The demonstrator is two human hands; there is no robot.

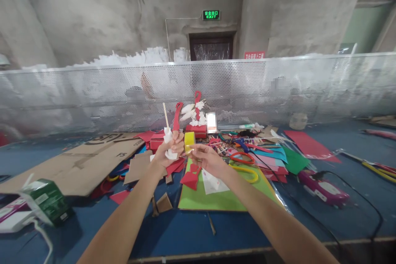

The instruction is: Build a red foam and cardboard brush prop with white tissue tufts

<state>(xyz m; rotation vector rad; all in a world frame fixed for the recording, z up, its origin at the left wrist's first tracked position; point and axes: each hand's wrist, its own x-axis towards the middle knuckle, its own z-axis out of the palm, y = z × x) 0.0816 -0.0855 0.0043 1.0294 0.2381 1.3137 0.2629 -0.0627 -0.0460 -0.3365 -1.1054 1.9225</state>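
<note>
My left hand (168,151) is closed round a crumpled white piece (168,135), from which a thin pale stick (166,114) rises. Right beside it, my right hand (204,157) pinches at the lower edge of a yellow tape roll (189,140). The roll stands upright between both hands. Below them a green sheet (213,200) lies on the blue table, with a red paper piece (190,178) and a white sheet (213,183) on it. Behind the hands stand red shapes (177,116) with white crumpled bits.
Flat cardboard (77,161) and a green box (46,202) lie left. Coloured papers, red-handled (242,157) and yellow-handled scissors (252,175) crowd the centre right. A purple device (323,187) with a black cord lies right. A perforated metal screen (262,90) runs behind.
</note>
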